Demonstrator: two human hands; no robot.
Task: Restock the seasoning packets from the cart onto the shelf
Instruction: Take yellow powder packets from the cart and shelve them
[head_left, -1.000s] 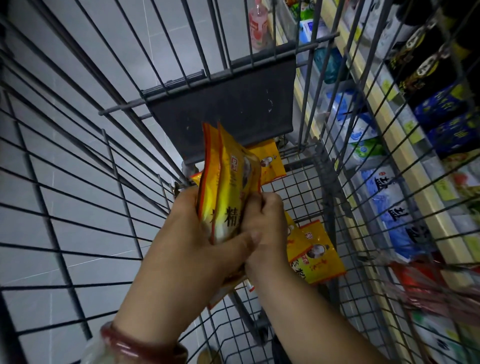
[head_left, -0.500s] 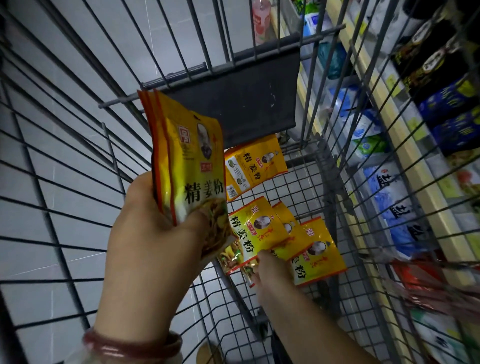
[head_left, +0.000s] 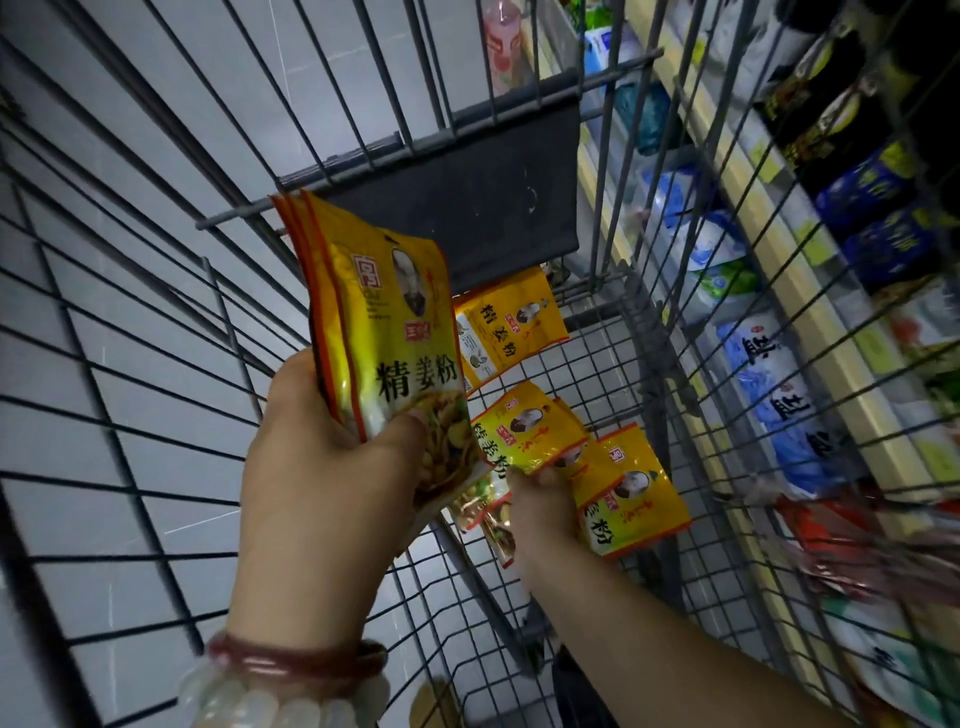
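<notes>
My left hand (head_left: 332, 467) grips an upright stack of yellow seasoning packets (head_left: 384, 322) above the wire cart (head_left: 130, 364). My right hand (head_left: 540, 499) reaches down to the cart floor and pinches a yellow packet (head_left: 524, 431) lying there. Another packet (head_left: 631, 488) lies just right of that hand. A third packet (head_left: 506, 327) leans against the cart's dark flap (head_left: 467, 197) at the far end. The shelf (head_left: 779, 291) runs along the right, outside the cart.
The cart's wire walls close in on the left, the far end and the right. White and blue bags (head_left: 779, 405) fill the lower shelf level and dark packets (head_left: 872, 197) the level above. A pink bottle (head_left: 501, 47) stands beyond the cart.
My hands have parted. The left hand lifted its stack up and to the left. The right hand dropped to the cart floor and took hold of a loose packet.
</notes>
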